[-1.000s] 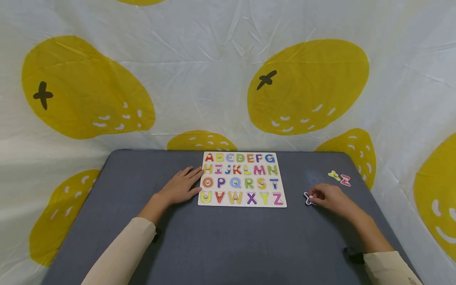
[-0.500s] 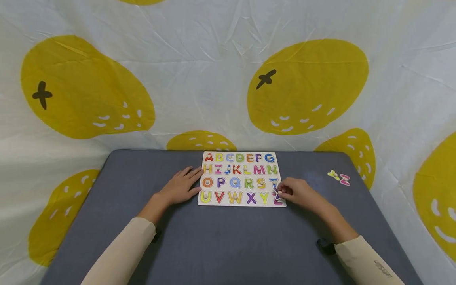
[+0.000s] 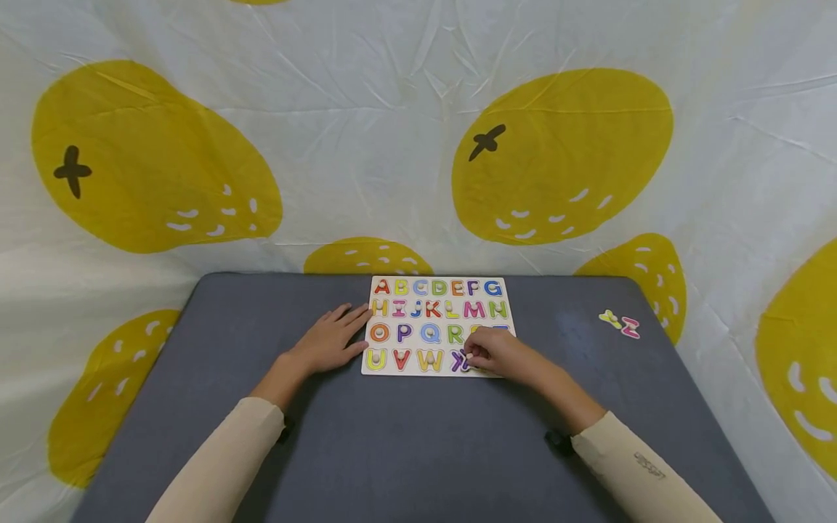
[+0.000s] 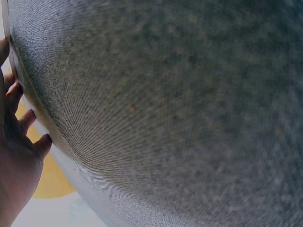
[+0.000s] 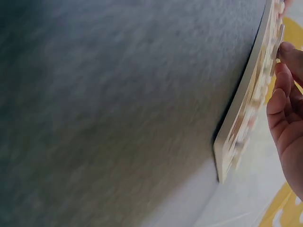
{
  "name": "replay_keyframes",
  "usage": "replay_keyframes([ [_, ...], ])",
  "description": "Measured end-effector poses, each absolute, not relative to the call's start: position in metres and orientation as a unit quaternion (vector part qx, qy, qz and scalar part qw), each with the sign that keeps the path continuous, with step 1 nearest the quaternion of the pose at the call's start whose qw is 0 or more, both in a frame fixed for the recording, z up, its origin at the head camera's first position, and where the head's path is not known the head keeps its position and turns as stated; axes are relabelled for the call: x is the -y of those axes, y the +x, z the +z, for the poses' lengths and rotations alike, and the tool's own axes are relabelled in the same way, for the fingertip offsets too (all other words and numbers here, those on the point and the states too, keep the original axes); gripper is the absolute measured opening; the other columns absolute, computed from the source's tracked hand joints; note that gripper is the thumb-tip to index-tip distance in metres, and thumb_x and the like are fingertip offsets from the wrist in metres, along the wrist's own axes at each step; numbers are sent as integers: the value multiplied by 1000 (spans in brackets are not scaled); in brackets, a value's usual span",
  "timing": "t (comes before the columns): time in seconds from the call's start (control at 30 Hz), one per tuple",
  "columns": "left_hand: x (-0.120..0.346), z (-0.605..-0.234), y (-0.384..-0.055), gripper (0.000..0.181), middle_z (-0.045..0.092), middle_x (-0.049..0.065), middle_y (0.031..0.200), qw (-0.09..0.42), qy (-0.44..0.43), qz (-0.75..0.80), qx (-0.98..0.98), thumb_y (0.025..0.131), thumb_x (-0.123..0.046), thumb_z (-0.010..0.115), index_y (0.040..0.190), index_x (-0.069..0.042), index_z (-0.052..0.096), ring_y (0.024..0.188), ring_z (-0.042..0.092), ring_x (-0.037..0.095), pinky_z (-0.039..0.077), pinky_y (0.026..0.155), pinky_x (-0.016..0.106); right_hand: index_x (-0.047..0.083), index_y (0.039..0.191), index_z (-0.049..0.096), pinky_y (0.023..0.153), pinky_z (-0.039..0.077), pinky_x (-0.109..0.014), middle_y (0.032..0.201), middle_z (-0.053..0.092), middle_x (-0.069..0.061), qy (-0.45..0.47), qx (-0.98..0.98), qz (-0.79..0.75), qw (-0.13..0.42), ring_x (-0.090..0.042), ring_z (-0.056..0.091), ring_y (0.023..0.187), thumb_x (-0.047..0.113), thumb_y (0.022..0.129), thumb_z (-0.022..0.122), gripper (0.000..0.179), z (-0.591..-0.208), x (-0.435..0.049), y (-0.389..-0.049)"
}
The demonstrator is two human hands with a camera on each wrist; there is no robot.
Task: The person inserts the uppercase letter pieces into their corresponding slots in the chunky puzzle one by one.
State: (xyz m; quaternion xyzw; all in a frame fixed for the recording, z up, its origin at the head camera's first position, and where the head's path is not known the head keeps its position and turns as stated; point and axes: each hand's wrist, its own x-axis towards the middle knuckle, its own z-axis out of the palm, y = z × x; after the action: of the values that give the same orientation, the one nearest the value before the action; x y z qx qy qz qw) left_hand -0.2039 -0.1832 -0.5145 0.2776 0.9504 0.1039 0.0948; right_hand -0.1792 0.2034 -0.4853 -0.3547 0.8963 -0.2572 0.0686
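Note:
A white alphabet puzzle board (image 3: 418,370) with coloured letters lies on the grey table. My right hand (image 3: 503,354) pinches the purple letter X piece (image 3: 465,362) by its knob over the X place in the bottom row, covering part of the lower right letters. In the right wrist view the thumb and fingers of the right hand (image 5: 289,104) hold the piece close above the board. My left hand (image 3: 329,340) lies with spread fingers at the board's left edge, fingertips touching it. In the left wrist view the left hand (image 4: 21,156) shows at the left margin.
A yellow letter Y piece (image 3: 610,318) and a pink letter Z piece (image 3: 631,328) lie close together on the right of the grey table (image 3: 405,450). A white cloth with yellow fruit prints (image 3: 562,156) hangs behind the table.
The right hand has picked up the purple letter X piece from the table right of the board and carried it left over the bottom row. The left hand stays in place.

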Motion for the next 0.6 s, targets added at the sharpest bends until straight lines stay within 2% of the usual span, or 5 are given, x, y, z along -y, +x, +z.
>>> replay_keyframes([
  [0.27, 183, -518, -205, 71, 29, 4, 171, 91, 278, 96, -951, 106, -51, 50, 166, -19, 27, 158, 24, 37, 24, 124, 63, 6, 94, 73, 69, 49, -24, 88, 65, -1, -370, -895, -240, 68, -8, 54, 76, 8, 92, 77, 4, -489, -187, -179],
  [0.6, 183, -517, -204, 71, 29, 4, 171, 93, 278, 101, -951, 106, -49, 51, 165, -18, 27, 158, 24, 38, 23, 124, 63, 8, 95, 73, 69, 48, -24, 87, 64, 1, -352, -903, -231, 83, -7, 52, 75, 13, 93, 77, 7, -490, -183, -179],
])
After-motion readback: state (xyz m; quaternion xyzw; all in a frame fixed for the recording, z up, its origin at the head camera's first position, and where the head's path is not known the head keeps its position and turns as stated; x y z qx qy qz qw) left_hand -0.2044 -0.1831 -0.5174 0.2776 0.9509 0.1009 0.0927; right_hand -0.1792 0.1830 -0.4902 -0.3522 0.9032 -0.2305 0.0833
